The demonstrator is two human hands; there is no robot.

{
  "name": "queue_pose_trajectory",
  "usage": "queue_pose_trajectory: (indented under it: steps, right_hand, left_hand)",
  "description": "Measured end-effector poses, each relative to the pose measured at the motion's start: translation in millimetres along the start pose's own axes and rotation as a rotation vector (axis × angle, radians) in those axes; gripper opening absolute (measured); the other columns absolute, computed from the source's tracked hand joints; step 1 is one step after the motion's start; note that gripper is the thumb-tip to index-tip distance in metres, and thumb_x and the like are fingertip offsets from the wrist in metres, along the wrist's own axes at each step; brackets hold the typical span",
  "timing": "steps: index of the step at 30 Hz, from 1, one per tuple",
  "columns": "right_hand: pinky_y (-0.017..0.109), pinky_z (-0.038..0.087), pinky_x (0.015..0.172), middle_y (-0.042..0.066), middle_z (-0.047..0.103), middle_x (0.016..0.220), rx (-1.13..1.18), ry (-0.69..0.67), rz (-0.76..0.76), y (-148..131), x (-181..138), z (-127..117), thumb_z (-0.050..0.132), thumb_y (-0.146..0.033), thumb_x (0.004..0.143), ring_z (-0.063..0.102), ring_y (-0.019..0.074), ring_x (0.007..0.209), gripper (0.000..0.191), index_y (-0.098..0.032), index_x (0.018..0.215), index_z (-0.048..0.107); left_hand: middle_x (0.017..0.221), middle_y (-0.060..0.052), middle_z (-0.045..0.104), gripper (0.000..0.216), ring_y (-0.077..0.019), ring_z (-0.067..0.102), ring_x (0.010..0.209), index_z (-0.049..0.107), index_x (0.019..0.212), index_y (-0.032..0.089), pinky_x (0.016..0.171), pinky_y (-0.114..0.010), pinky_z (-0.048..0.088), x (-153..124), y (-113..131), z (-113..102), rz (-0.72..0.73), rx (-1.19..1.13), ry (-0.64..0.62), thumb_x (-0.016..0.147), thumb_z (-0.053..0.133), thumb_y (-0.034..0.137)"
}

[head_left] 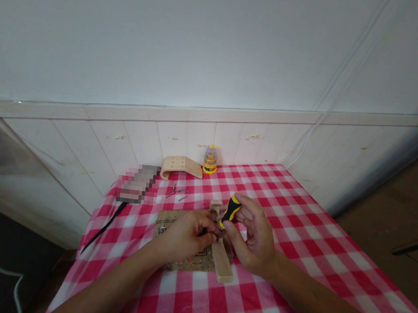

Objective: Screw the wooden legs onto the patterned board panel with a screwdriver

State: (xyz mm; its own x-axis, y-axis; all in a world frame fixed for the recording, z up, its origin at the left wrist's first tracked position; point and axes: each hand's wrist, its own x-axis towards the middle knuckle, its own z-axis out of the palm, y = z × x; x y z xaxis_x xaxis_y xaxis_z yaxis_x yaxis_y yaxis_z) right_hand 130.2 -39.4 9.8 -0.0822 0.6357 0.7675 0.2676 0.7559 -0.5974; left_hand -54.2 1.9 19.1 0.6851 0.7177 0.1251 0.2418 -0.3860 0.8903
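Note:
My right hand [254,236] grips a yellow and black screwdriver [231,211], its handle tilted up and its lower end pointing down at the wooden piece. My left hand [190,233] is closed, fingertips pinched near the screwdriver's lower end; what they hold is hidden. Beneath both hands a pale wooden piece [222,265] lies across a worn brown board or sheet [196,264] with dark printed marks. The screwdriver's tip and the spot it meets are too small and covered to make out.
A red and white checked cloth [274,306] covers the table. Several screws [177,190] lie beyond my left hand. Behind them are a bent wooden piece with holes [181,166], a clear and yellow bit holder [210,160] and a blurred flat item [139,183] with a black strap. A panelled wall borders the back.

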Motion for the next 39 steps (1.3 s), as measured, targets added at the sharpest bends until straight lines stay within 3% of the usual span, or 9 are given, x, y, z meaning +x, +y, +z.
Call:
queue_pose_trajectory:
  steps: [17,26,39]
  right_hand:
    - [0.041,0.063,0.087,0.013,0.067,0.115,0.116,-0.101,0.019,-7,2,-2,0.05,-0.023,0.103,0.072,0.023,0.102,0.048,-0.027,0.149,0.037]
    - [0.039,0.064,0.083,0.015,0.066,0.121,0.055,-0.068,0.009,-1,-3,1,0.052,-0.02,0.1,0.073,0.0236,0.101,0.051,-0.027,0.149,0.039]
    - [0.039,0.065,0.081,0.015,0.067,0.127,-0.052,-0.038,0.003,3,-5,0,0.058,-0.016,0.095,0.073,0.0246,0.101,0.055,-0.028,0.147,0.043]
  left_hand:
    - [0.089,-0.004,0.073,0.018,-0.0176,0.066,0.086,0.073,0.072,0.017,0.079,-0.028,0.05,2,-4,1,0.068,-0.063,-0.015,0.082,0.06,0.008]
    - [0.078,-0.002,0.07,0.018,-0.0166,0.065,0.08,0.07,0.07,0.017,0.073,-0.026,0.048,2,-4,1,0.052,-0.053,-0.008,0.082,0.06,0.009]
    - [0.079,-0.003,0.07,0.018,-0.0178,0.065,0.081,0.07,0.068,0.017,0.074,-0.027,0.049,3,-2,1,0.038,-0.062,-0.013,0.08,0.06,0.009]
